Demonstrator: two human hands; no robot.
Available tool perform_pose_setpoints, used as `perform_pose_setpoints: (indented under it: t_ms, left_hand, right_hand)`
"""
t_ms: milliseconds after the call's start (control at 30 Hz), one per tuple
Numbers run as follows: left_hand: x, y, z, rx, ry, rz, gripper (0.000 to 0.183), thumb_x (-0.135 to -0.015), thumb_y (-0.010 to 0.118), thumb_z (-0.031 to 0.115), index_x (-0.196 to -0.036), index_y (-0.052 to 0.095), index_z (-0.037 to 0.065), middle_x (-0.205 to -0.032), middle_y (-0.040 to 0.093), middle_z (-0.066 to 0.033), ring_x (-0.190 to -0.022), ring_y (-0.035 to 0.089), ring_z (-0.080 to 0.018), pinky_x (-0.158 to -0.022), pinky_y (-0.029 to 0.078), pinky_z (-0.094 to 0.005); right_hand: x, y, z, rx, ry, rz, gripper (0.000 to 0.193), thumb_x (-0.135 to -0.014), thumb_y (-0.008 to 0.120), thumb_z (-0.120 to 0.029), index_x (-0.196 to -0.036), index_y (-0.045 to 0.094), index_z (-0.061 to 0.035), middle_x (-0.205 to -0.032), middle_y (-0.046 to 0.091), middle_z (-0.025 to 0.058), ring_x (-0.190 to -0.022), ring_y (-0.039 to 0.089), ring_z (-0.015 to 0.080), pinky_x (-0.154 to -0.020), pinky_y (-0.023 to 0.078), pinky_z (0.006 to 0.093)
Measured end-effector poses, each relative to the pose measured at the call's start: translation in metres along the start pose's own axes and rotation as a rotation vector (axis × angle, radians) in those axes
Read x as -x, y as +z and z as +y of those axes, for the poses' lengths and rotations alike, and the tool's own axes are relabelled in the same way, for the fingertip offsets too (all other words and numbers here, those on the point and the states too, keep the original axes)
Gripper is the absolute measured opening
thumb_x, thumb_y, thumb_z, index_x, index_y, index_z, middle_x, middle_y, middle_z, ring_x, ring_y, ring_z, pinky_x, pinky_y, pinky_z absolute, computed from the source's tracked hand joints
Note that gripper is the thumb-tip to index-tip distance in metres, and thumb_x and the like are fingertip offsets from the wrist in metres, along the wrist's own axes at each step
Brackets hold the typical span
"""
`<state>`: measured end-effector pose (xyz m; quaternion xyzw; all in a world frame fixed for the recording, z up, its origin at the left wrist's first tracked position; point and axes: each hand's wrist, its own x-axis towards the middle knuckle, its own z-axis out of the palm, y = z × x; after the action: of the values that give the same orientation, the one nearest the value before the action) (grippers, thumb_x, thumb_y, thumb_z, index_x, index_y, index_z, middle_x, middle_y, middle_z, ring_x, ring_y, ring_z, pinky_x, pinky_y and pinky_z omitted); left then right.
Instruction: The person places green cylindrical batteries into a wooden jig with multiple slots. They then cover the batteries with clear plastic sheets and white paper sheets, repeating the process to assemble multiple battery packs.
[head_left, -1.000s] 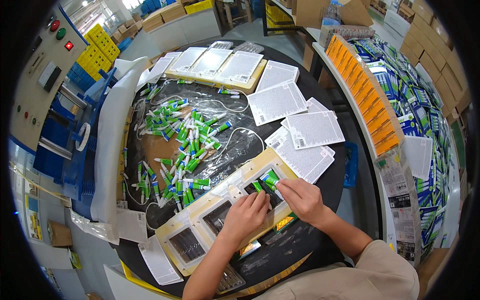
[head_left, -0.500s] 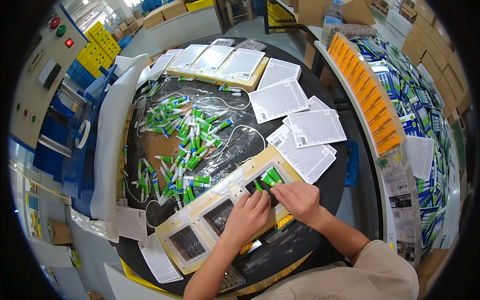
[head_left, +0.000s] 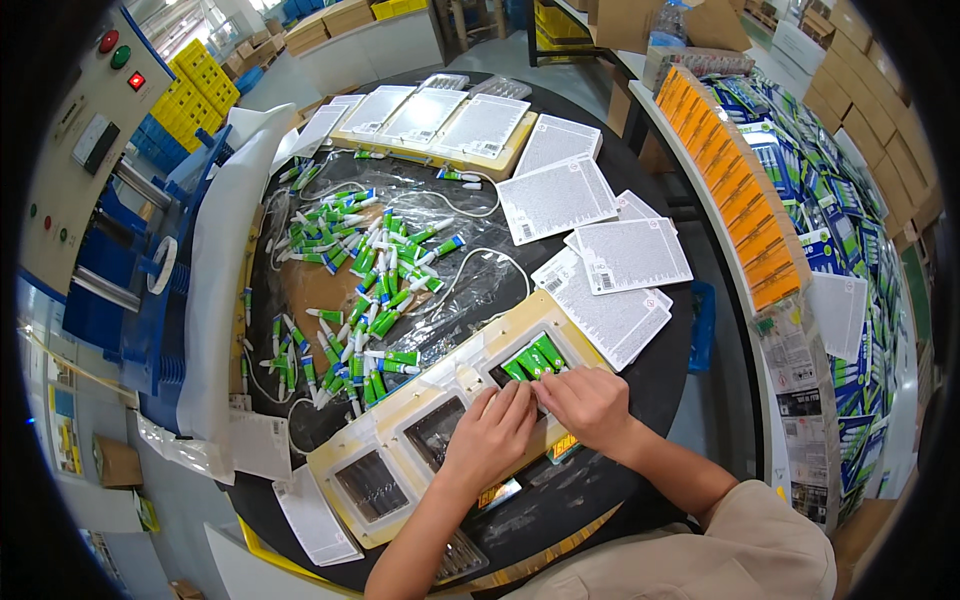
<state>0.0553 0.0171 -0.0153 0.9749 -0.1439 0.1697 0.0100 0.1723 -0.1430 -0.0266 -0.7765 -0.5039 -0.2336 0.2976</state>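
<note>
Fine grey print, barcodes [head_left: 604, 281] on white cards [head_left: 633, 255]; white lettering on blue-green packs [head_left: 818, 245]; yellow lettering on small label [head_left: 563, 447].

It was a factory packing workshop: a push-button control panel [head_left: 62, 178], stacked yellow crates [head_left: 197, 82], piled cardboard cartons [head_left: 868, 98] and heaped carded packs [head_left: 802, 192] showed it.

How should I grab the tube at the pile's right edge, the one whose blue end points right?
Probably pinch the tube by its blue end, coming from the right: that end points out of the pile, while its white cap points back toward it.
</note>
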Motion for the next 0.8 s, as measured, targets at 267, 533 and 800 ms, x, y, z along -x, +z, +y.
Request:
perform_pose_setpoints:
  t_ms: [267, 533, 800]
  left_hand:
    - [0.009, -0.004, 0.0, 0.008, -0.026, -0.068, 0.038, -0.09, 0.063, 0.016, -0.125, 0.069, 0.002, -0.136, 0.064, -0.0113, -0.125, 0.061, -0.0234, -0.111, 0.045, -0.0429]
    - [0.011, -0.011, 0.006, 0.077, -0.111, -0.128, 0.053, -0.103, 0.057, 0.038, -0.145, 0.055, 0.007, -0.155, 0.051, -0.0066, -0.146, 0.045, -0.0215, -0.122, 0.031, -0.0483]
    - [0.019, -0.006, 0.007, 0.083, -0.159, -0.213, 0.062, -0.103, 0.054, 0.046, -0.15, 0.05, 0.006, -0.157, 0.048, -0.0079, -0.147, 0.042, -0.0222, -0.124, 0.026, -0.0508]
  right_hand:
    - [-0.009, -0.01, -0.009, -0.034, 0.062, -0.04, 0.009, -0.082, 0.078, -0.012, -0.085, 0.073, -0.0055, -0.089, 0.066, 0.0043, -0.08, 0.063, 0.0216, -0.059, 0.051, 0.0325]
    - [-0.036, -0.018, 0.011, -0.102, 0.073, -0.142, 0.022, -0.082, 0.076, -0.007, -0.104, 0.074, -0.0043, -0.103, 0.069, 0.0062, -0.093, 0.065, 0.0258, -0.074, 0.054, 0.0376]
    - [-0.013, -0.004, 0.005, -0.012, -0.09, -0.274, 0.025, -0.085, 0.067, -0.011, -0.108, 0.074, -0.003, -0.122, 0.07, 0.0072, -0.118, 0.061, 0.0244, -0.107, 0.044, 0.0479]
